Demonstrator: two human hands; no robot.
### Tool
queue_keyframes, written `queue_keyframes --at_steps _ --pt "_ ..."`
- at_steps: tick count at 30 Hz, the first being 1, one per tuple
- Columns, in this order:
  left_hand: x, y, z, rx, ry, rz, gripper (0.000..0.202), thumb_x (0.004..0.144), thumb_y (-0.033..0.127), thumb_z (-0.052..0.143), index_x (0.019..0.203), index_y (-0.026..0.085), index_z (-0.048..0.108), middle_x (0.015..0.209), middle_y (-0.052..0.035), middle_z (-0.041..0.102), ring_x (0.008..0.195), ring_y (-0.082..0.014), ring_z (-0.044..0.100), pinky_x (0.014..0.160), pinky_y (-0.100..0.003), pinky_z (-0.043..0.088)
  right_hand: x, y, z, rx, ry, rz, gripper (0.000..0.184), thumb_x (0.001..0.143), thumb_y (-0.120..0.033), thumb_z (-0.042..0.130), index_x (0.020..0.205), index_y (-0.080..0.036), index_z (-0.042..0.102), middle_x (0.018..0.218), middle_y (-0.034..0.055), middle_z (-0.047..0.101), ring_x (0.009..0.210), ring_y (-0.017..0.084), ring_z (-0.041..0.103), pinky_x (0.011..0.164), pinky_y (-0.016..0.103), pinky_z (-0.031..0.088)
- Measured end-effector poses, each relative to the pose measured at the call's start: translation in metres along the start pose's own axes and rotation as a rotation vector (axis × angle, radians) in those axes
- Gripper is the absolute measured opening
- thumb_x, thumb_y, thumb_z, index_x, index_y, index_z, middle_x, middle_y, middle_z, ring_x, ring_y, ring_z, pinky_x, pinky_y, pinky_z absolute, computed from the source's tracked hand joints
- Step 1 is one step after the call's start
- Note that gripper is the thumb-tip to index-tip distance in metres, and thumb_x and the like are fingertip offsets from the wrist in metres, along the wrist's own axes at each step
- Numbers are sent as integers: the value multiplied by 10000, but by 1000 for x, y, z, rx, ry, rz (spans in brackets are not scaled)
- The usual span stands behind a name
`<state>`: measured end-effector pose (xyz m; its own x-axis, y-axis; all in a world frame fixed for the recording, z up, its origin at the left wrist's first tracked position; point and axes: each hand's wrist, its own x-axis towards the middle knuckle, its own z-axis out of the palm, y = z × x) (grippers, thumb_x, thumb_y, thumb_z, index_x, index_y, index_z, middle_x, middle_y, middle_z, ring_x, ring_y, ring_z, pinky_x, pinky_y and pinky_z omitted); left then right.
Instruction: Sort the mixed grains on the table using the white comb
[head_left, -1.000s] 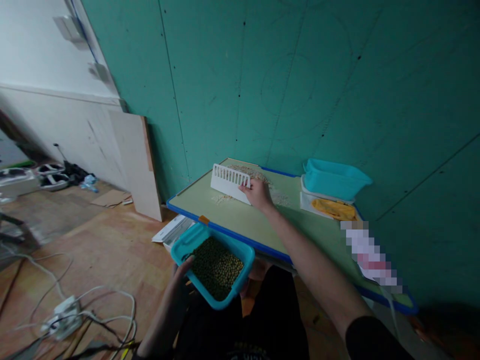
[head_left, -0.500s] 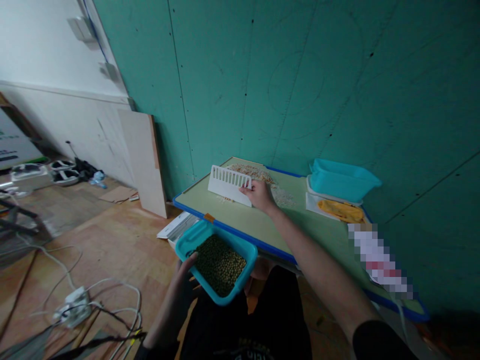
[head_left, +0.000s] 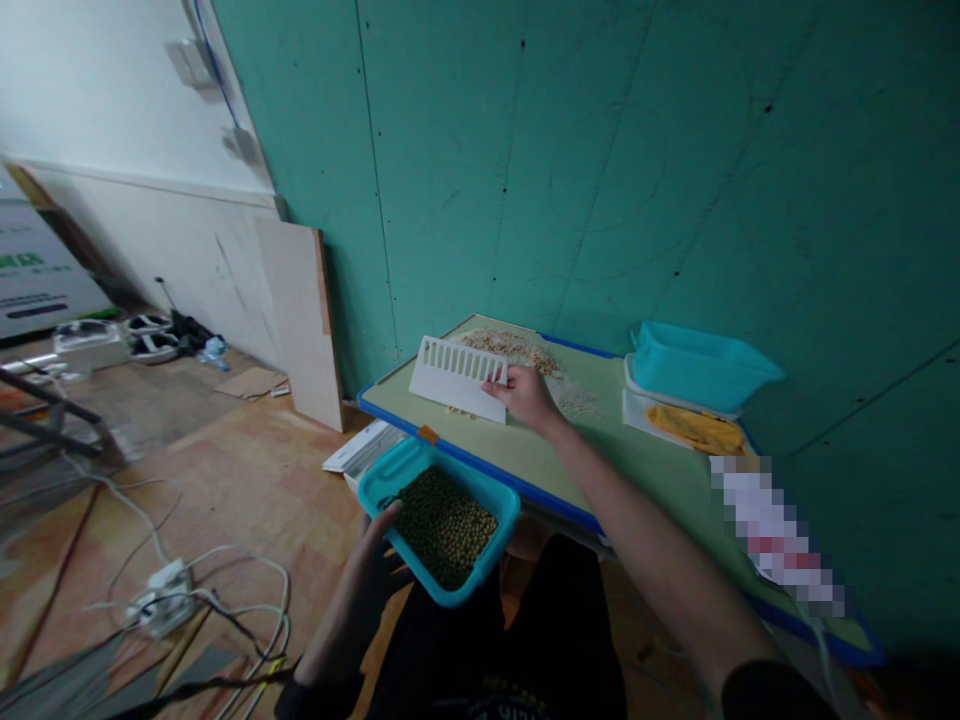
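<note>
My right hand grips the right end of a white slotted scraper, its comb-like slots facing up and its solid edge at the tabletop. Some pale grains show along that lower edge. Behind the scraper lies a spread pile of mixed grains and beans, with whitish grains to its right. My left hand holds a blue plastic basin by its left rim, thumb over the edge, just below the table's front edge. Dark green and tan beans fill part of the basin.
The light green table has a blue edge and stands against a green wall. At its right are another blue basin, a yellow cloth-like item and a blurred-out packet. A power strip with cables lies on the floor.
The scraper has moved slightly toward the table's front edge with my right hand. My left hand still holds the basin in about the same place. The view has shifted slightly.
</note>
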<state>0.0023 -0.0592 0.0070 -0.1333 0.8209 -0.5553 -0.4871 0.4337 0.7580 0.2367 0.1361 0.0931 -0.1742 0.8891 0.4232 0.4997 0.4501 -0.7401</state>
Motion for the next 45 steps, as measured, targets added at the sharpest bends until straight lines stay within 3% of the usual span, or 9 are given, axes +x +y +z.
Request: queue_keyframes --at_steps 9,17,26,35,40,45 --pt "-1 2 0 -19 -1 -12 647 843 484 743 1424 263 564 1171 -131 765 968 -319 768 795 -422 616 -5 -9 2 267 -65 104 258 744 -361 833 870 -142 782 806 87 788 710 221 739 631 340 603" --pt "-3 1 -1 -19 -16 41 630 860 477 720 1420 244 550 1151 -134 764 896 -308 773 741 -417 616 -9 -12 1 300 -99 114 275 730 -377 839 850 -138 776 781 84 783 713 225 737 614 332 601" --pt "-4 1 -1 -34 -28 41 724 800 515 772 1443 264 555 1133 -123 774 950 -319 770 771 -416 610 -10 -13 1 318 -158 122 249 724 -342 846 858 -142 785 786 81 779 694 202 707 576 305 573" --pt "-7 4 3 -40 10 44 574 835 460 759 1357 276 608 1170 -121 760 980 -296 763 769 -383 618 -11 -16 -1 375 -204 106 256 691 -311 854 866 -140 779 829 68 794 713 187 720 647 309 577" --pt "-8 5 4 -22 30 45 636 822 487 769 1399 298 578 1160 -120 752 949 -305 768 734 -389 620 -15 -14 -15 328 -180 116 216 707 -282 842 862 -145 777 847 78 802 763 214 752 732 358 607" --pt "-4 2 3 -24 15 38 713 784 518 793 1415 283 561 1176 -147 744 966 -328 762 736 -408 617 -38 -13 -50 199 -99 99 169 741 -260 796 881 -167 791 909 81 815 840 255 773 797 394 616"
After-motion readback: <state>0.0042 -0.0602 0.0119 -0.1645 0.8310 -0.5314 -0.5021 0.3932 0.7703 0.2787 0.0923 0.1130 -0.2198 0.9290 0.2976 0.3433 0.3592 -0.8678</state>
